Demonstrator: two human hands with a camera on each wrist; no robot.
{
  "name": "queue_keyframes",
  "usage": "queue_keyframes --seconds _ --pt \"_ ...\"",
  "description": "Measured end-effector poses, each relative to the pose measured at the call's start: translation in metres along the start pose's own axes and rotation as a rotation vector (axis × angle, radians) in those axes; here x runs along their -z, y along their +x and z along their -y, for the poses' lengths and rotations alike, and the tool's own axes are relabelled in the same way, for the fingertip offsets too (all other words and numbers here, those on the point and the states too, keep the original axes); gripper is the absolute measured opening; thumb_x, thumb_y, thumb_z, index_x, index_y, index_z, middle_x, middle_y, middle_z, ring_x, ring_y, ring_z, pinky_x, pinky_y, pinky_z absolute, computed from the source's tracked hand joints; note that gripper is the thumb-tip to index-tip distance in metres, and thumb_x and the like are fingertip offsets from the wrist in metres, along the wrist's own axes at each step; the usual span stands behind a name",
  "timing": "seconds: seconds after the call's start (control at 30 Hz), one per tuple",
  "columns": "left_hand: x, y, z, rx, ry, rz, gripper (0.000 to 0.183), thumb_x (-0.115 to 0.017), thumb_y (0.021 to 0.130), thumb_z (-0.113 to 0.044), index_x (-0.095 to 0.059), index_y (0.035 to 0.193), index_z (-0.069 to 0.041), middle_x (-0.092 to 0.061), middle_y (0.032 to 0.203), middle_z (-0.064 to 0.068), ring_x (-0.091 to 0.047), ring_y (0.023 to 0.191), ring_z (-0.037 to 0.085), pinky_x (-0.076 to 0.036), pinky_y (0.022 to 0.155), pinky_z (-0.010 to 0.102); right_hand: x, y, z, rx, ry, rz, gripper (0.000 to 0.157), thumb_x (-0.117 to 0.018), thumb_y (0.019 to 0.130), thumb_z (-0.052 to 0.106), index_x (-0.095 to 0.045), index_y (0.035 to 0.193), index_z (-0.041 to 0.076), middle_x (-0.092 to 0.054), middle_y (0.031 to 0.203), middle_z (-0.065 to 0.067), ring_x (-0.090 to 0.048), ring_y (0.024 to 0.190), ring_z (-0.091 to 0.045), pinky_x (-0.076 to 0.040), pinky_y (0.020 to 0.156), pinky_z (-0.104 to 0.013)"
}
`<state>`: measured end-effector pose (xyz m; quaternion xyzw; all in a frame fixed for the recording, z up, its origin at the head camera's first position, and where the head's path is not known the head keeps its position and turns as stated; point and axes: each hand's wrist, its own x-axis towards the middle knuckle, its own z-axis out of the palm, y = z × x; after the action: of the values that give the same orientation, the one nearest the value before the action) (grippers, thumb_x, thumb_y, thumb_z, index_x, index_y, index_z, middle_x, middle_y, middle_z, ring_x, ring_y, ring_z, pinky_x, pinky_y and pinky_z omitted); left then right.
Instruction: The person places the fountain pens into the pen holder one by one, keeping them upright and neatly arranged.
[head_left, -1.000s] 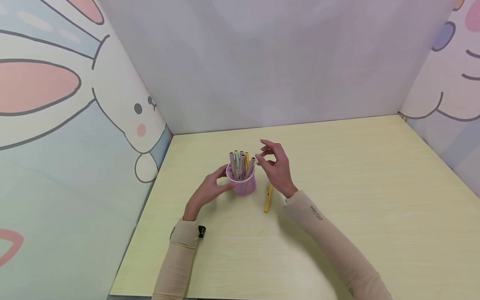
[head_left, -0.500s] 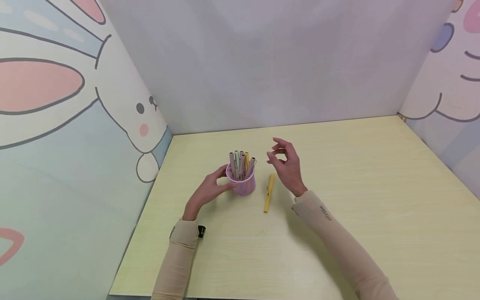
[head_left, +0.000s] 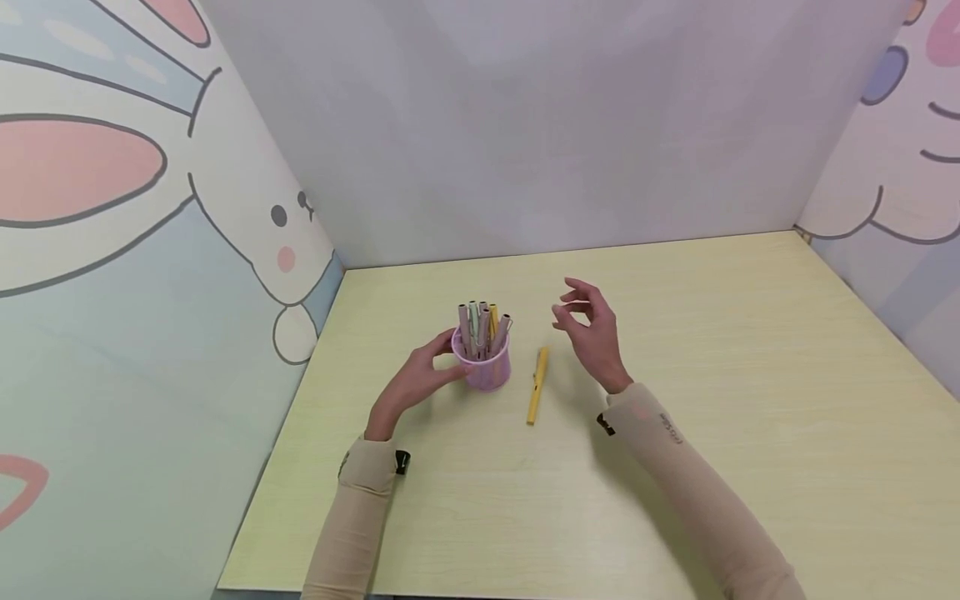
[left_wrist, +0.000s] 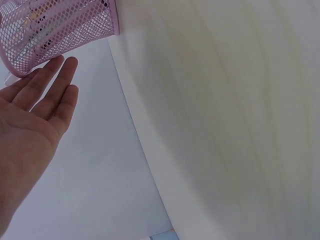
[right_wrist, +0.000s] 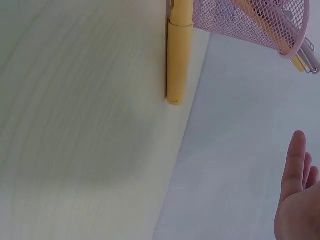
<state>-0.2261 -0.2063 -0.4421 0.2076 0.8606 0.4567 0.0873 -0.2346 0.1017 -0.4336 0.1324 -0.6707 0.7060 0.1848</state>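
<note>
A pink mesh pen cup (head_left: pixel 491 377) stands on the table with several pens (head_left: pixel 483 333) in it, most of them mauve, plus one pale green and one yellow. My left hand (head_left: pixel 412 382) holds the cup from the left, thumb on its near side and fingers round the far side. In the left wrist view, those fingers (left_wrist: pixel 57 90) lie along the mesh wall. Right of the cup lies a yellow pen (head_left: pixel 537 387), cap end away from me. My right hand (head_left: pixel 592 337) hovers beyond and right of this pen, fingers loosely bent with nothing between them.
The pale wooden table (head_left: pixel 712 375) extends far to the right. A grey wall (head_left: pixel 562 125) rises behind it, and a panel with a rabbit drawing (head_left: pixel 247 242) borders its left side. Small black strap pieces (head_left: pixel 402 462) show at both sleeves.
My right hand has drawn away to the right from the mauve pen at the cup's right rim, uncovering the yellow pen on the table. The left hand and cup stay put.
</note>
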Motion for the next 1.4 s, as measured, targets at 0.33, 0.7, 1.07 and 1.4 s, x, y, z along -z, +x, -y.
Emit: queue_keyframes --seconds 0.33,0.7,1.07,1.4 --pt "-0.002 0.001 -0.002 -0.003 0.006 -0.004 0.075 -0.073 0.095 -0.037 -0.041 0.159 -0.015 -0.058 0.146 0.011 -0.05 0.137 0.032 -0.034 0.112 0.063 0.02 -0.002 -0.003 -0.142 -0.005 0.032 0.049 -0.063 0.1 -0.004 -0.047 0.146 -0.008 -0.051 0.121 -0.026 -0.059 0.099 -0.017 -0.06 0.077 -0.029" --pt "-0.005 0.003 -0.003 -0.001 0.008 -0.006 0.074 -0.073 0.095 -0.035 -0.041 0.159 -0.015 -0.058 0.145 0.011 -0.05 0.137 0.032 -0.035 0.112 0.061 0.031 -0.007 -0.006 -0.291 0.013 0.035 0.048 -0.064 0.102 0.003 -0.047 0.146 -0.005 -0.05 0.126 -0.028 -0.062 0.102 -0.019 -0.06 0.08 -0.03" --pt "-0.007 0.005 -0.006 0.02 0.023 -0.005 0.074 -0.073 0.096 -0.036 -0.041 0.159 -0.014 -0.058 0.145 0.01 -0.05 0.137 0.031 -0.034 0.113 0.061 0.039 -0.01 -0.013 -0.503 -0.073 0.136 0.056 -0.062 0.104 0.01 -0.039 0.152 -0.006 -0.052 0.123 -0.019 -0.056 0.12 -0.044 -0.059 0.085 -0.037" --pt "-0.009 0.007 -0.006 0.017 0.033 -0.006 0.073 -0.073 0.096 -0.036 -0.041 0.159 -0.015 -0.058 0.145 0.01 -0.051 0.137 0.03 -0.035 0.112 0.061 0.04 -0.014 -0.018 -0.585 -0.083 0.186 0.057 -0.061 0.103 0.009 -0.038 0.152 -0.008 -0.054 0.12 -0.02 -0.057 0.123 -0.045 -0.059 0.086 -0.041"
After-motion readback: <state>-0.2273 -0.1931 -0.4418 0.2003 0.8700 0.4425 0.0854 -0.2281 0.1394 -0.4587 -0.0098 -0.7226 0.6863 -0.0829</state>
